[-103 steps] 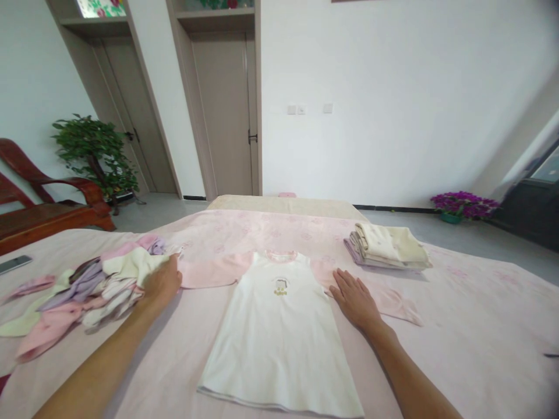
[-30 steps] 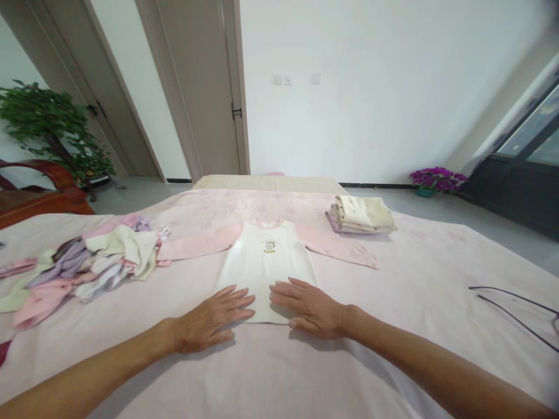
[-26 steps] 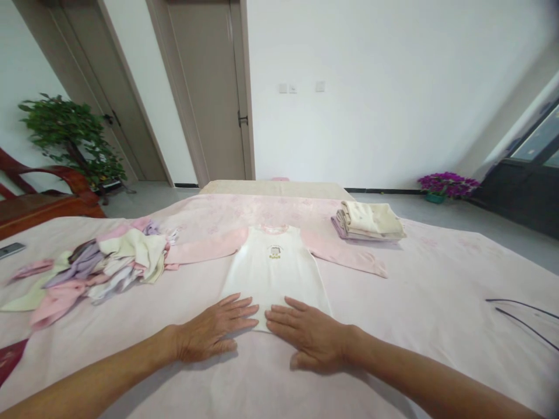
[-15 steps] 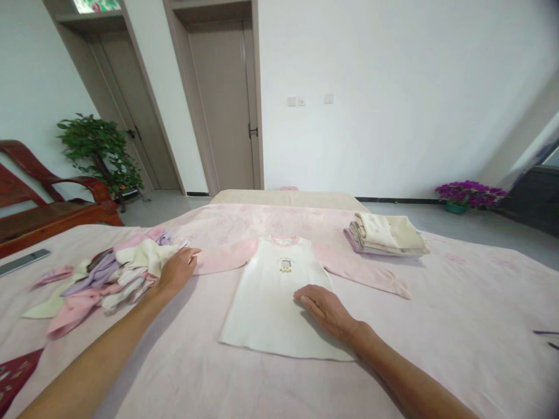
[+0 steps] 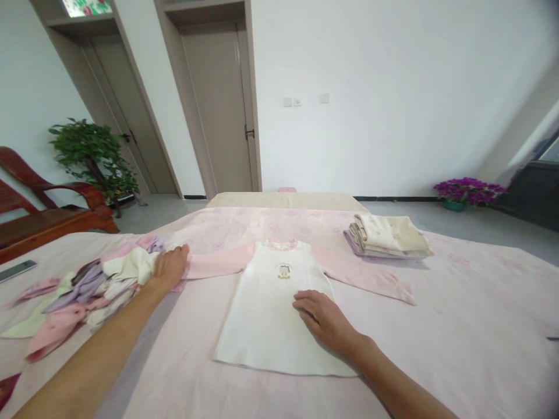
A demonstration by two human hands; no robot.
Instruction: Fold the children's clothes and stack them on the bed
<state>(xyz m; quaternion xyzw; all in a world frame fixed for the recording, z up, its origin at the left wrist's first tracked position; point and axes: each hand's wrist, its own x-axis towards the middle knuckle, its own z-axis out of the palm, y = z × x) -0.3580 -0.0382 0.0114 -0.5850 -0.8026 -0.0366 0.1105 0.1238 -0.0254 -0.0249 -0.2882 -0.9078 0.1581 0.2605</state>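
A long-sleeved shirt (image 5: 262,323) with a white body and pink sleeves lies spread flat on the cloth-covered surface (image 5: 471,320), about midway between its left and right sides, collar toward the far edge and hem toward the person. It looks light, soft and limp, probably a cotton knit: neither fragile nor slippery, but quick to crease or drag out of shape if pulled at one point. The cuffs, shoulder seams and hem corners seem the best places to take hold.

The hands are well apart. The left hand (image 5: 172,265) is at the end of one pink sleeve (image 5: 220,265), beside a heap of loose clothes (image 5: 91,282) toward the left edge; whether its fingers pinch the cuff cannot be told. The right hand (image 5: 323,320) rests on the shirt's front, fingers loosely bent and gripping nothing. A folded stack of clothes (image 5: 388,235) sits near the far edge, right of the collar.

The left hand hides the cuff, and the right covers part of the front. A phone (image 5: 15,271), a dark red item (image 5: 6,389) and a thin dark object (image 5: 552,338) are cut off by the frame; the last two are hard to identify. The small chest print (image 5: 283,270) is too fine to read.
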